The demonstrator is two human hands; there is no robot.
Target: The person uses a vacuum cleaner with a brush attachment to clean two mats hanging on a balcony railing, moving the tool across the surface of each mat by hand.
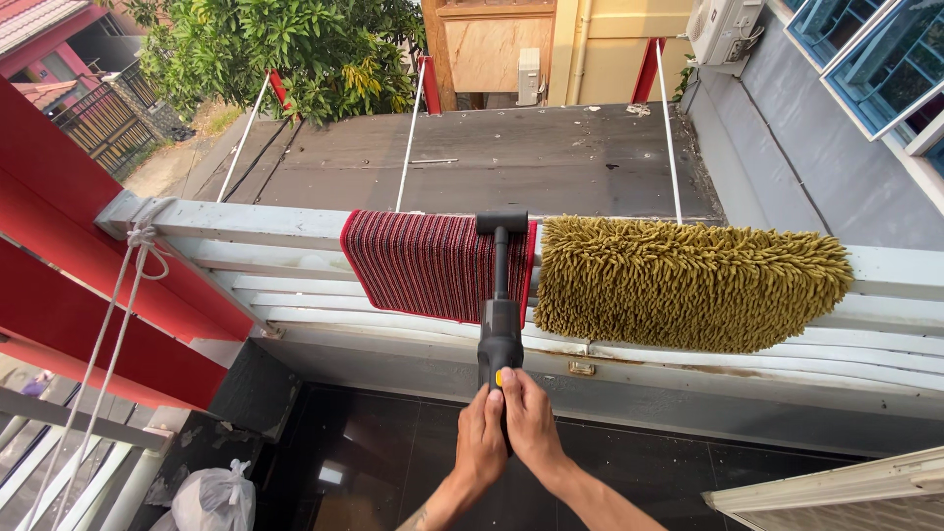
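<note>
Black handheld vacuum (pixel 500 324) gripped in your left hand (pixel 481 438) and right hand (pixel 532 425); keep nozzle flat on red striped mat (pixel 423 264), stroke slowly.

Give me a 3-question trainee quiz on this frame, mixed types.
1. True or false: both hands hold the vacuum by its handle.
2. Which mat does the nozzle rest on? A) red striped mat B) shaggy mat C) neither
3. Fill in: both mats hang over the white ____.

Key
1. True: left hand and right hand each have their grip shut on it.
2. A, at the mat's right edge.
3. railing.
</note>
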